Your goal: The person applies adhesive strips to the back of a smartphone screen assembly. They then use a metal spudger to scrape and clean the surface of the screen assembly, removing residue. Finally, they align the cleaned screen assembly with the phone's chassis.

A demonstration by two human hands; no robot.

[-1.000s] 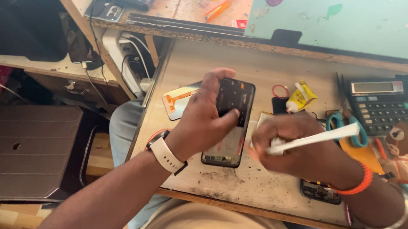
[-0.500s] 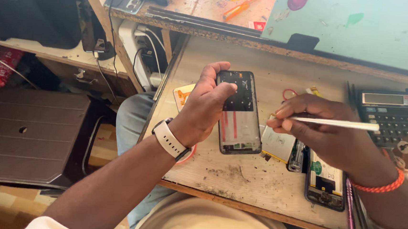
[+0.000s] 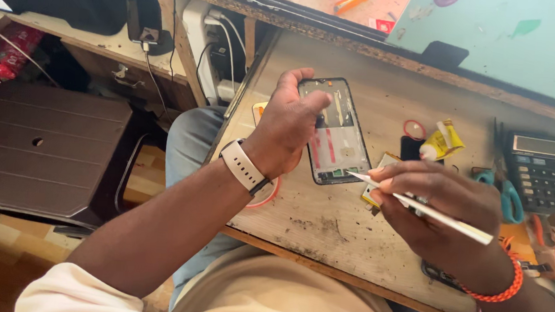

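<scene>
Gripping phone frame (image 3: 334,137) in left hand (image 3: 286,127).

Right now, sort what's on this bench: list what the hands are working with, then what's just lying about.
In hand:
- left hand holds the opened phone
- right hand holds white tweezers, tip at the phone's lower edge

Lying about:
- calculator
- yellow tube
- red ring
- teal-handled scissors

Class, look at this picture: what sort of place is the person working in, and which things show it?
Probably a small phone-repair bench. The left hand holds an opened phone frame while the right hand points a white tool at it; a glue tube and a calculator lie on the scuffed wooden worktop.
</scene>
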